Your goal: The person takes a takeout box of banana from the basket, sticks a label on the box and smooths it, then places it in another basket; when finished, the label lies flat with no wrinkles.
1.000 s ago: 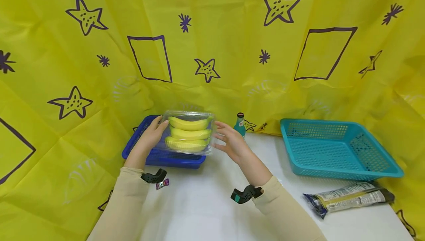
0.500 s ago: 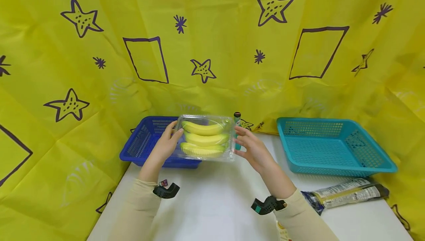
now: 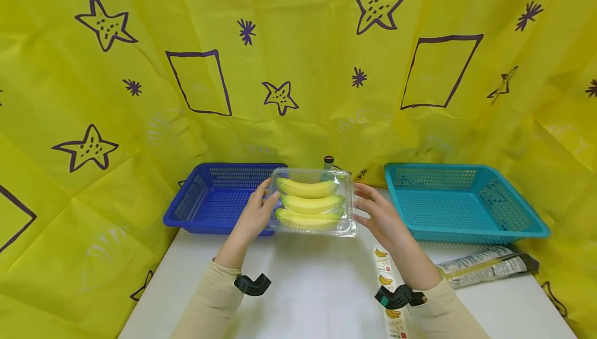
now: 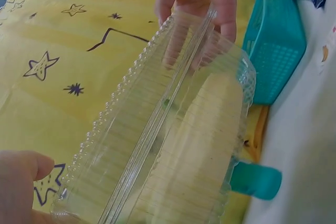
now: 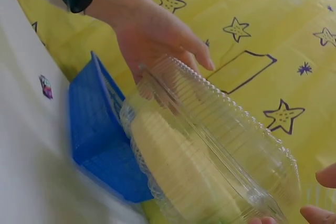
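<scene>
A clear plastic clamshell box [image 3: 349, 229] with three yellow-green bananas [image 3: 311, 204] inside is held up in front, its top face tilted toward me. My left hand [image 3: 254, 215] grips its left end, thumb over the near face. At the right end my right hand [image 3: 381, 219] holds the edge with bent fingers, some of them visible through the plastic in the left wrist view. The box overlaps the blue basket [image 3: 186, 222] in the head view. Through both wrist views its ribbed sides and hinge line show from one end.
A turquoise basket [image 3: 471, 236] stands at right, with a long dark-and-silver packet [image 3: 489, 266] before it. A strip of banana-printed labels [image 3: 385, 280] lies beside the right forearm. A teal bottle [image 3: 328, 162] stands behind the box. A small purple wrapper [image 5: 46, 86] lies near the blue basket.
Both hands have carried the banana box rightward and slightly nearer, off most of the blue basket. The label strip has come into view beside the right forearm.
</scene>
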`<state>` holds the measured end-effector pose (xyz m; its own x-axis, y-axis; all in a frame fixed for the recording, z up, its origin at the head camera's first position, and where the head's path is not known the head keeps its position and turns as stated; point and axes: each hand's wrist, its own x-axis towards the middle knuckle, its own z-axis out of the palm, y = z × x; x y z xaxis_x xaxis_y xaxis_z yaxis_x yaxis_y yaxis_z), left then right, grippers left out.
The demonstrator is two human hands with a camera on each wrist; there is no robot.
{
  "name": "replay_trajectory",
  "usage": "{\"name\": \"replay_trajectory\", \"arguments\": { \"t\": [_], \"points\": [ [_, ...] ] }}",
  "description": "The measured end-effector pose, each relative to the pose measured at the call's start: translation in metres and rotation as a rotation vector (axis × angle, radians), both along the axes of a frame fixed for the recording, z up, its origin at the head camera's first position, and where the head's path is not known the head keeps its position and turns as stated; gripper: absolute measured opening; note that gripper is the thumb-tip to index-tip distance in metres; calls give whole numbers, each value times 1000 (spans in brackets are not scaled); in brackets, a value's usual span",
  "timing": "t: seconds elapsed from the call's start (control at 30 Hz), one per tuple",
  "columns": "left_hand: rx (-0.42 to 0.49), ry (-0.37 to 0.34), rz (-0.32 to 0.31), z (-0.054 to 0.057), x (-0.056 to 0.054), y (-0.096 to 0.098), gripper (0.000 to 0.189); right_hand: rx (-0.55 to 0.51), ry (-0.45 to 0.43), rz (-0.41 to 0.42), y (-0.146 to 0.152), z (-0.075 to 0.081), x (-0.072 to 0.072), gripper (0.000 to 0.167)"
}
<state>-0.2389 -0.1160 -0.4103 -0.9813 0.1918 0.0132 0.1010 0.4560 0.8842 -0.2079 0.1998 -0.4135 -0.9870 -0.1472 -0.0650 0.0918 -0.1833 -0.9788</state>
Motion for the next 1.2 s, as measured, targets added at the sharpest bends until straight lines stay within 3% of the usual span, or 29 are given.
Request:
{"name": "replay_trajectory", "arguments": {
  "t": [0.53, 0.77, 0.97, 1.2],
  "points": [
    [31, 28, -17, -38, 6, 45, 69, 80, -32, -50, 31, -28, 8, 72],
    [94, -11, -2, -55, 4, 63, 72, 71, -59, -64, 39, -47, 4, 73],
    [99, -17, 39, -70, -1, 70, 67, 79, -90, -79, 43, -61, -3, 72],
    [79, -7, 55, -78, -2, 72, 68, 68, -108, -75, 44, -72, -7, 74]
  ]
}}
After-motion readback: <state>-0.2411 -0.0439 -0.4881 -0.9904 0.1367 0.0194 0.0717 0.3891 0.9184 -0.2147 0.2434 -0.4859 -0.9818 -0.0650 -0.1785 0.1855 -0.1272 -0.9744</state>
